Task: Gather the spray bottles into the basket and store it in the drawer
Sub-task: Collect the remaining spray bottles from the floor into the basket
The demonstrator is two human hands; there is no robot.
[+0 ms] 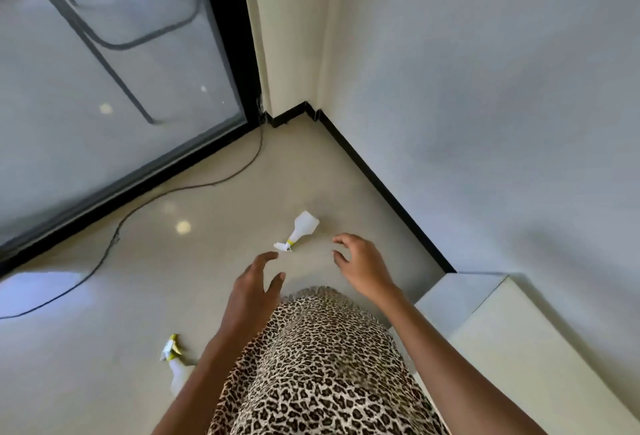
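A white spray bottle (300,229) with a yellow collar lies on its side on the pale floor, nozzle towards me. My left hand (254,287) hovers just below its nozzle, fingers apart, holding nothing. My right hand (360,263) is to the right of the bottle, fingers curled apart, also holding nothing. A second white spray bottle (176,363) with a yellow trigger lies on the floor at the lower left, partly hidden by my left forearm. No basket or drawer is in view.
A black cable (114,237) snakes across the floor from the corner. A glass door with a black frame (221,53) fills the upper left. White walls with black skirting (377,185) stand on the right, and a white cabinet top (519,341) at the lower right.
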